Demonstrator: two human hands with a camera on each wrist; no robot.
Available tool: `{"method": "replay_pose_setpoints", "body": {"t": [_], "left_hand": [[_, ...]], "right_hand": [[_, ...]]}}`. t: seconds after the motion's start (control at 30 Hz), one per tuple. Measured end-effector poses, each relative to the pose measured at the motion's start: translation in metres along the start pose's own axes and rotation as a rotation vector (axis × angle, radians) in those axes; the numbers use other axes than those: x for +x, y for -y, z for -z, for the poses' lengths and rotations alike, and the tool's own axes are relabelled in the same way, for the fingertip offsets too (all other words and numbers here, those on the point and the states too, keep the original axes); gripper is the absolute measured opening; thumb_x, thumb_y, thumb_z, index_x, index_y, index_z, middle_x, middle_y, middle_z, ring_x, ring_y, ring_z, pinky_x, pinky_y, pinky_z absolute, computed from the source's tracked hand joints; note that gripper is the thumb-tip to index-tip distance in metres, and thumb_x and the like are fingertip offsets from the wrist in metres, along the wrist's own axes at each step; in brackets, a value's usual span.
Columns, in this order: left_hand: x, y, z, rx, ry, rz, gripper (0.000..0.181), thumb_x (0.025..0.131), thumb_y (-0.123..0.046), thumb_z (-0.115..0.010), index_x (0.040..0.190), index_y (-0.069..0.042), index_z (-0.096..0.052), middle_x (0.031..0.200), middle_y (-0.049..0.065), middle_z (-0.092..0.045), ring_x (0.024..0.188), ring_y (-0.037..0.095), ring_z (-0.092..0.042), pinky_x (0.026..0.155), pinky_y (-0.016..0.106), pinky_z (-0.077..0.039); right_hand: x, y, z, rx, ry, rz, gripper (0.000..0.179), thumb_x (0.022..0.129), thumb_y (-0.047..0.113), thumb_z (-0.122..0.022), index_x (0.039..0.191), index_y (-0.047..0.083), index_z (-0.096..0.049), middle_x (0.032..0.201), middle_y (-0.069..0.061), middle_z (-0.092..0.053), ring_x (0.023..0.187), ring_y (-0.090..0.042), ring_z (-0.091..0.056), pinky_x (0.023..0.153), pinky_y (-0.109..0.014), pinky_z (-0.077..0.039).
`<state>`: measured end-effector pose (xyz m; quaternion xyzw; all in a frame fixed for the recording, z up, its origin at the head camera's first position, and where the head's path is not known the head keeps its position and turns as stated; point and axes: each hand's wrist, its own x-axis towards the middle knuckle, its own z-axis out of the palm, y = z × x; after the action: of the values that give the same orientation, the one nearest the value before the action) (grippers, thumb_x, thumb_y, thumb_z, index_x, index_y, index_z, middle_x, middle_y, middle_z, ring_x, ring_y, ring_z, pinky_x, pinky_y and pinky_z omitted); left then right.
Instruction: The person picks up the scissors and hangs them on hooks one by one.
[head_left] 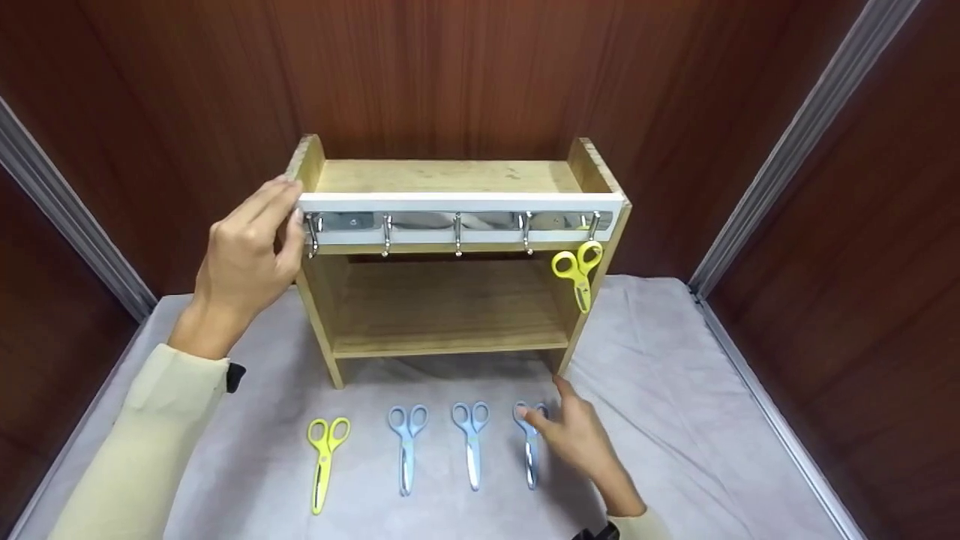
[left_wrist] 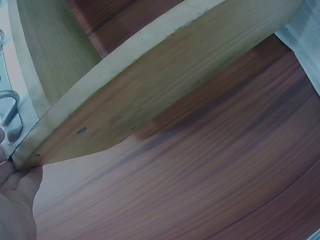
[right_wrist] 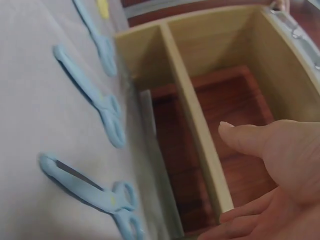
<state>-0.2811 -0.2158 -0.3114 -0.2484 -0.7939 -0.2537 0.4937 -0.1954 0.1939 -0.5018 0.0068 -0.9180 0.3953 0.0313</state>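
Observation:
A small wooden shelf (head_left: 450, 349) stands upright, with a white hook rail (head_left: 420, 201) across its upper front. My left hand (head_left: 251, 244) holds the shelf's upper left corner, thumb in front near the end hook; the left wrist view shows its fingers (left_wrist: 27, 185) against the side panel. Yellow scissors (head_left: 581, 281) hang from the rightmost hook. My right hand (head_left: 581, 435) is over the rightmost blue scissors (head_left: 531, 457), partly hiding their handles in the head view. In the right wrist view its thumb and fingers are spread, with nothing between them.
Left of those lie two more blue scissors, the middle pair (head_left: 472, 442) and the left pair (head_left: 407, 446), then yellow scissors (head_left: 321, 461), all on a grey cloth (head_left: 247, 450). Brown wood-grain walls (head_left: 450, 75) with metal edge strips (head_left: 795, 142) surround the shelf.

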Motion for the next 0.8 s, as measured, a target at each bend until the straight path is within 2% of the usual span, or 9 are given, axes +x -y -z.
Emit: {"method": "replay_pose_setpoints", "body": {"t": [0.23, 0.4, 0.57, 0.7, 0.8], "left_hand": [[-0.001, 0.000, -0.002, -0.012, -0.004, 0.011, 0.032, 0.099, -0.002, -0.060, 0.128, 0.006, -0.072, 0.129, 0.024, -0.073, 0.124, 0.041, -0.070, 0.110, 0.051, -0.056], [-0.002, 0.000, -0.002, -0.016, -0.021, 0.024, 0.032, 0.099, -0.002, -0.060, 0.127, 0.005, -0.072, 0.129, 0.023, -0.074, 0.125, 0.041, -0.070, 0.112, 0.047, -0.055], [-0.002, 0.000, -0.003, -0.020, -0.024, 0.027, 0.032, 0.099, -0.002, -0.060, 0.127, 0.005, -0.073, 0.128, 0.023, -0.074, 0.125, 0.040, -0.070, 0.113, 0.045, -0.054], [-0.002, 0.000, -0.003, -0.023, -0.023, 0.027, 0.032, 0.099, -0.002, -0.060, 0.127, 0.005, -0.073, 0.129, 0.023, -0.074, 0.125, 0.041, -0.070, 0.113, 0.046, -0.054], [-0.001, -0.001, -0.003, -0.023, -0.026, 0.027, 0.031, 0.099, -0.002, -0.060, 0.127, 0.005, -0.073, 0.128, 0.023, -0.074, 0.125, 0.041, -0.070, 0.112, 0.047, -0.054]], "right_hand": [[-0.007, -0.007, -0.021, -0.148, 0.033, -0.011, 0.092, 0.088, 0.037, -0.084, 0.145, -0.022, -0.043, 0.134, -0.043, -0.060, 0.127, -0.055, -0.062, 0.108, -0.062, -0.053], [-0.008, -0.009, -0.037, -0.272, 0.025, -0.035, 0.095, 0.086, 0.040, -0.086, 0.138, -0.028, -0.045, 0.133, -0.049, -0.056, 0.128, -0.062, -0.055, 0.110, -0.065, -0.051], [-0.005, -0.010, -0.047, -0.317, -0.007, -0.065, 0.096, 0.086, 0.039, -0.085, 0.134, -0.033, -0.043, 0.134, -0.059, -0.045, 0.134, -0.069, -0.046, 0.115, -0.067, -0.045], [-0.007, -0.010, -0.055, -0.360, -0.039, -0.080, 0.098, 0.088, 0.040, -0.082, 0.134, -0.036, -0.041, 0.137, -0.063, -0.036, 0.139, -0.074, -0.036, 0.120, -0.069, -0.038], [-0.010, -0.009, -0.062, -0.433, -0.080, -0.055, 0.092, 0.092, 0.039, -0.078, 0.132, -0.036, -0.043, 0.136, -0.062, -0.039, 0.138, -0.073, -0.038, 0.118, -0.069, -0.040]]}}
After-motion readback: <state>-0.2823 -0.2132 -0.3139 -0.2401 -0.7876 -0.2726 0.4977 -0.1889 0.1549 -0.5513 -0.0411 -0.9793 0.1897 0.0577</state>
